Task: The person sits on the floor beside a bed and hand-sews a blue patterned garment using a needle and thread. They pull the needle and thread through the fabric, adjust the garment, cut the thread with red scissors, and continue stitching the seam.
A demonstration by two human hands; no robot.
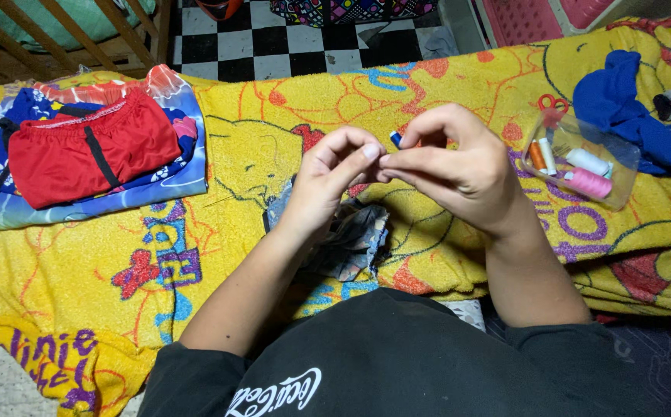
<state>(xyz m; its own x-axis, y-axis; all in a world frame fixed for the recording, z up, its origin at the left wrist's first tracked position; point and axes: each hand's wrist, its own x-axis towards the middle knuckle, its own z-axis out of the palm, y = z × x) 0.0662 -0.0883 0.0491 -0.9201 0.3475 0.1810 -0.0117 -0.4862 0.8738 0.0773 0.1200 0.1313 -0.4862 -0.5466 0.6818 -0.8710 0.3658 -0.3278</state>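
far out to the left of the left hand [327,181] lies a folded pile of clothes [88,147], red shorts on top of blue patterned cloth. it rests on the yellow cartoon-printed blanket [235,232] that runs under everything; big purple and red letters are printed on the blanket below and left of that hand, and more purple ones sit to the right of the right wrist.

the left hand is curled, thumb and forefinger pinched together; what they pinch is too fine to make out, perhaps a thread end. just under it, against the wrist, sits a crumpled grey-blue patterned cloth [354,243], soft and limp, best gathered in a bunch.

the right hand [459,166] meets the left fingertip to fingertip, fingers nearly closed, with a small blue spool [395,139] poking out just above the meeting point. the spool looks light, hard and smooth, apt to roll or slip; a grip on its ends seems surest.

right of the right hand stands a clear plastic box [578,166] holding orange, white and pink thread spools, red-handled scissors [553,104] at its upper left. beyond it lies a blue cloth [621,108].
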